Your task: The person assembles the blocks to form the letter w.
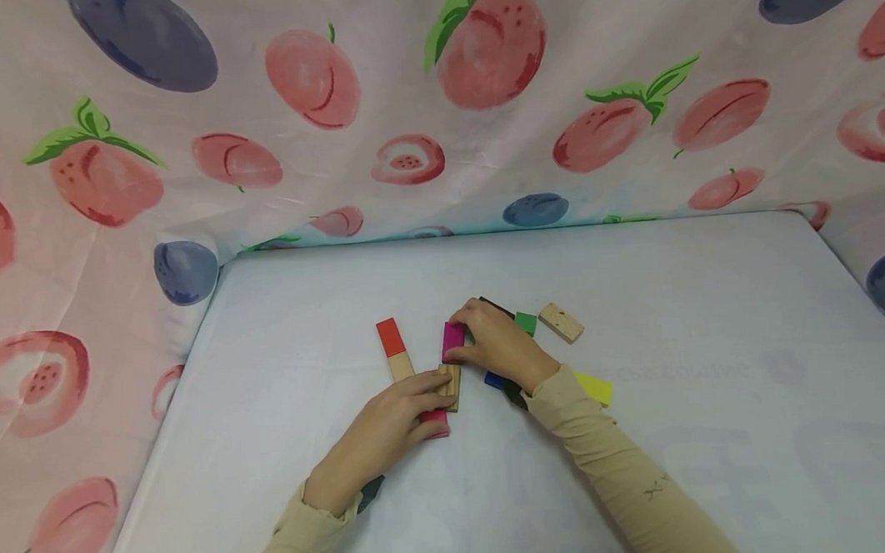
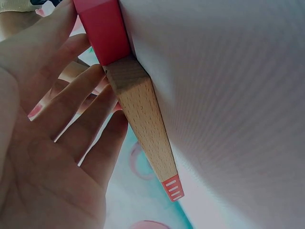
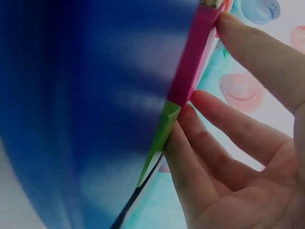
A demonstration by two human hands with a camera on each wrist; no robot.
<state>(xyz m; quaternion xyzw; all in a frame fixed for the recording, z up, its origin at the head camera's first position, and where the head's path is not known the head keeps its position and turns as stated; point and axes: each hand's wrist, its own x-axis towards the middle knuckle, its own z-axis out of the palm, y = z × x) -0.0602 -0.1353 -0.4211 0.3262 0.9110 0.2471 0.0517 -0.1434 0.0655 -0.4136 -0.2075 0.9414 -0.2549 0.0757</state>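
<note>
The right hand [image 1: 502, 340] pinched the magenta block [image 1: 453, 341] between thumb and fingertips, just left of its palm; the left hand [image 1: 379, 426], fingers spread and fairly straight, touched the wooden block [image 1: 456, 386] and pink block [image 1: 440, 428] on the table [image 1: 302, 317]

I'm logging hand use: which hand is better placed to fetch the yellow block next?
Probably the right hand: the yellow block lies beside the right sleeve, while the left hand is farther off, over wooden blocks. The right pinches the magenta block, so it would first need to let go.
</note>
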